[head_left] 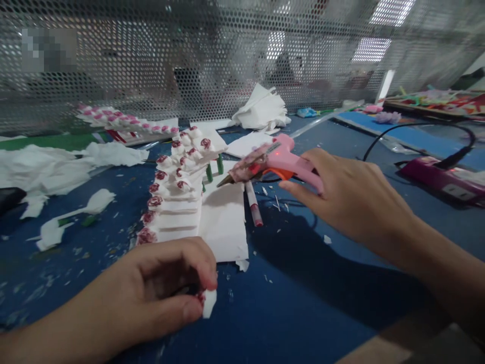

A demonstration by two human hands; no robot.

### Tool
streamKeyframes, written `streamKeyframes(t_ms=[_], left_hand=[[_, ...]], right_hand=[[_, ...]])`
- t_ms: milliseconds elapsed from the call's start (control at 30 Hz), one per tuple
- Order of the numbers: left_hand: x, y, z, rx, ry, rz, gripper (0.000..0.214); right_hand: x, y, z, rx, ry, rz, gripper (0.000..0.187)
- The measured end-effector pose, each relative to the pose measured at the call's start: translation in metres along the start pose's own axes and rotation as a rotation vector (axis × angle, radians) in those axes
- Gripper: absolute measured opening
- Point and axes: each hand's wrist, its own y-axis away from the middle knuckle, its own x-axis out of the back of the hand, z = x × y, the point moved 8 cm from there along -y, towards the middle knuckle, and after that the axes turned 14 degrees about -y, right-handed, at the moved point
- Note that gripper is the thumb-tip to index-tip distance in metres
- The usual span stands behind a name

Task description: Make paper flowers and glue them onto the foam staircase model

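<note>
Over white paper (226,227), tapered glue-gun nozzle (226,180).

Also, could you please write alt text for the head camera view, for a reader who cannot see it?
A person's right hand holds a pink glue gun pointing toward a white structure with dark red rosettes, while the left hand pinches a small white and red piece. White scraps lie on a blue table.

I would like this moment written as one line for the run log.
left hand: pinches small white paper piece | right hand: grips pink glue gun | nozzle: toward white paper model bearing red rosettes | surface: blue table
</note>
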Motion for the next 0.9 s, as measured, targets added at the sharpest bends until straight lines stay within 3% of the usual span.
streamKeyframes(t_ms=[67, 167, 233, 367, 433, 467, 533, 567, 667, 767, 900], left_hand=[[-0.004, -0.001, 0.001, -0.045, 0.163, -0.07, 0.007], [-0.005, -0.002, 0.002, -0.053, 0.188, -0.111, 0.012], [0.004, -0.003, 0.0, -0.006, 0.161, -0.022, 0.008], [0.033, -0.001, 0.002, 0.049, 0.1, 0.296, 0.014], [0.043, 0.0, 0.003, 0.05, 0.07, 0.4, 0.019], [0.044, -0.001, 0.004, 0.051, 0.056, 0.414, 0.022], [0.045, -0.003, 0.005, 0.052, 0.056, 0.419, 0.028], [0.045, -0.004, 0.005, 0.053, 0.071, 0.412, 0.03], [0.041, -0.008, 0.006, 0.047, 0.151, 0.358, 0.034], [0.039, -0.009, 0.009, 0.02, 0.182, 0.316, 0.036], [0.037, -0.006, 0.01, 0.011, 0.184, 0.286, 0.035]], right_hand=[[0.005, 0.001, 0.017, -0.08, -0.001, -0.016, 0.031], [0.011, 0.001, 0.043, -0.137, 0.055, -0.005, 0.035], [0.007, 0.0, 0.057, -0.122, 0.113, -0.034, 0.044], [-0.001, -0.002, 0.074, -0.16, 0.176, -0.12, 0.051], [0.007, -0.004, 0.059, -0.084, 0.193, -0.056, 0.05], [0.018, -0.004, 0.047, -0.047, 0.191, 0.036, 0.046], [0.03, -0.002, 0.006, 0.187, 0.009, 0.108, 0.035], [0.033, 0.003, -0.021, 0.369, -0.153, 0.08, 0.03], [0.025, 0.022, -0.091, 0.793, -0.487, -0.246, 0.027], [0.017, 0.023, -0.117, 0.844, -0.591, -0.341, 0.027], [0.01, 0.019, -0.124, 0.846, -0.659, -0.377, 0.022]])
